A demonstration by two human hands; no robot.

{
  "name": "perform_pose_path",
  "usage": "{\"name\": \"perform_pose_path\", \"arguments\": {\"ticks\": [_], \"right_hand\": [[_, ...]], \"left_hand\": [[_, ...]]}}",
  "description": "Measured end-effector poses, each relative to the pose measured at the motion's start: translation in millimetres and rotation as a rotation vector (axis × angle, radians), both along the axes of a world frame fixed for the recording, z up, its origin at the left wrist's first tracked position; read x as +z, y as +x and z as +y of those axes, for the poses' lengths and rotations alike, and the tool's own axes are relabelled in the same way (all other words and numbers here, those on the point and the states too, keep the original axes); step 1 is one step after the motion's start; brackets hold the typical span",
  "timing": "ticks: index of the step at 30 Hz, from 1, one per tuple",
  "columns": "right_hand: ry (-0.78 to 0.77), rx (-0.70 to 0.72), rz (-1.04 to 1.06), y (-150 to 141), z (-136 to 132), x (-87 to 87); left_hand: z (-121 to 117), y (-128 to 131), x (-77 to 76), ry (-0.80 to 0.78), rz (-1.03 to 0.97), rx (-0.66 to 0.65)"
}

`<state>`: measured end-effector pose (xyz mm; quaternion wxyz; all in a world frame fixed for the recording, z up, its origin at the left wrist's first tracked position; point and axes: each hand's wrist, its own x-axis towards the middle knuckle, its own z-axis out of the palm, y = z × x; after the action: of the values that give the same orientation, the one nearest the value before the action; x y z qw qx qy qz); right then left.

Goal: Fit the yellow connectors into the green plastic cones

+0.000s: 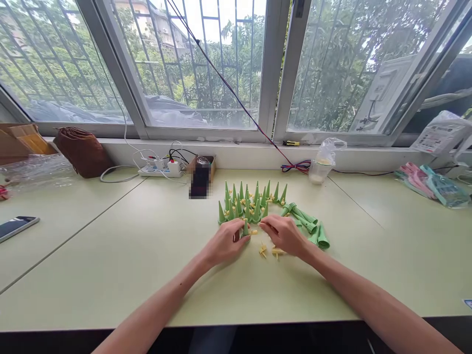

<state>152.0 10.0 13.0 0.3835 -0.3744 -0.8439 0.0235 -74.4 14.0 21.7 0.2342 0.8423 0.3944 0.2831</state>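
My left hand [229, 241] is closed round a green plastic cone spike [246, 227], which stands point up on the table. A small yellow plastic piece [253, 232] shows at the right side of this spike. Just to the right, my right hand [283, 233] is pinched, its fingertips close to the spike; whatever is between them is too small to make out. Behind both hands stand several green spikes [238, 205] in rows, with yellow pieces at their bases. Loose yellow pieces [262, 250] lie in front of my right hand, one partly under it.
Several green spikes [305, 221] lie on their sides right of my right hand. A plastic tub with a bag [320, 167], a small box [206, 167] and a power strip [158, 169] stand along the back. A phone [16, 227] lies far left, pink and teal bags [431, 184] far right.
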Motion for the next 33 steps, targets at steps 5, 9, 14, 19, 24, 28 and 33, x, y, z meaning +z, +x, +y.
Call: {"name": "perform_pose_path", "arguments": {"ticks": [5, 9, 14, 19, 24, 28, 33], "right_hand": [[-0.018, -0.016, 0.026, 3, 3, -2.0], [0.003, -0.011, 0.026, 7, 6, -1.9], [0.031, -0.021, -0.025, 12, 8, -1.4], [0.03, -0.043, -0.117, 18, 9, 0.5], [-0.007, -0.066, -0.181, 21, 10, 3.3], [-0.025, -0.076, -0.184, 23, 10, 4.8], [-0.056, -0.072, -0.204, 24, 9, 6.2]], "left_hand": [[1, -2, 1.1, 0.065, -0.006, 0.05], [1, -1, 3.3, 0.1, -0.09, 0.077], [0, -2, 6.6, 0.188, -0.107, 0.106], [1, -1, 1.3, 0.201, -0.065, 0.116], [4, 7, -6.6, 0.156, -0.128, 0.119], [6, 14, -12.8, 0.132, -0.171, 0.146], [0, 13, -7.9, 0.135, -0.246, 0.163]]}}
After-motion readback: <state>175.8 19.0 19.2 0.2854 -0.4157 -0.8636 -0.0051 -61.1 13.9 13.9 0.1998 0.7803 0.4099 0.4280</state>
